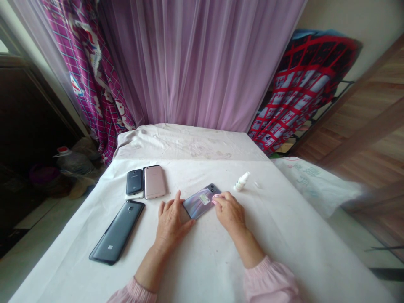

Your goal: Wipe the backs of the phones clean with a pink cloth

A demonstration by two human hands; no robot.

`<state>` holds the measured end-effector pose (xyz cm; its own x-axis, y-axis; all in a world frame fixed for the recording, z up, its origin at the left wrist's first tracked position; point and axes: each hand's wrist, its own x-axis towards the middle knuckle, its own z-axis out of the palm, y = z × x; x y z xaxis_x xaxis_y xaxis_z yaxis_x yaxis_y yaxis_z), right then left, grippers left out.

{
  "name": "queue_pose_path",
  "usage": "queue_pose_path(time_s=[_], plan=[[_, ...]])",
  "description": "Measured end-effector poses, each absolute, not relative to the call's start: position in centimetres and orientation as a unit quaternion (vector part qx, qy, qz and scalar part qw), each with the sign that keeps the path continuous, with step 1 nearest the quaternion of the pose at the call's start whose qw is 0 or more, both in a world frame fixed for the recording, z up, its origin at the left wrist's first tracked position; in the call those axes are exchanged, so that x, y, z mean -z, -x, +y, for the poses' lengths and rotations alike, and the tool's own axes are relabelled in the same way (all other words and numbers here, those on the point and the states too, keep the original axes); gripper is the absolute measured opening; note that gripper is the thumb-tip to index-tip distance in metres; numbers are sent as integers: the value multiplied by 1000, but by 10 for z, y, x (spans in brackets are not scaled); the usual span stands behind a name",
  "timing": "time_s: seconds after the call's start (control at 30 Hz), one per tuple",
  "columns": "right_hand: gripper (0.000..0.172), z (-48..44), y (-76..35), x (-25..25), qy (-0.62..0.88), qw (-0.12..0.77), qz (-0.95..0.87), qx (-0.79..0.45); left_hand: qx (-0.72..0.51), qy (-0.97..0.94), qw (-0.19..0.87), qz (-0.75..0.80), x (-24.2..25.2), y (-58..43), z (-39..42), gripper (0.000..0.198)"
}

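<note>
A silvery-lilac smartphone (197,203) lies back up on the white cloth, with a pale label on its back and its camera lenses at the far right corner. My left hand (170,221) grips the phone's near left end, thumb on the lower edge and fingers by the upper edge. Pinched in the fingers of my right hand (231,210) is a small pink cloth or pad (215,199), pressed against the phone's right side. Beyond my right hand stands a small white spray bottle (242,182), with a clear cap-like piece (256,184) beside it.
To the left lie a large dark phone (117,233), a rose-gold phone (154,182) and a small dark blue phone (134,182) on top of a white one (135,196). A white cloth covers the table (202,261). Purple curtains (195,63) hang behind it.
</note>
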<state>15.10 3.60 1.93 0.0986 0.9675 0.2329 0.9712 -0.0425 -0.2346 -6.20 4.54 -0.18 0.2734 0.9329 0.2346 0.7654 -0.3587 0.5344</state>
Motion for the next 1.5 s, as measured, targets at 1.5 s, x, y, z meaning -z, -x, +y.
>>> queue_pose_path(time_s=[1.5], plan=[[23,22,-110,-21,651,174,-738,-31,-263,-790,131,539,10,62,46,92]])
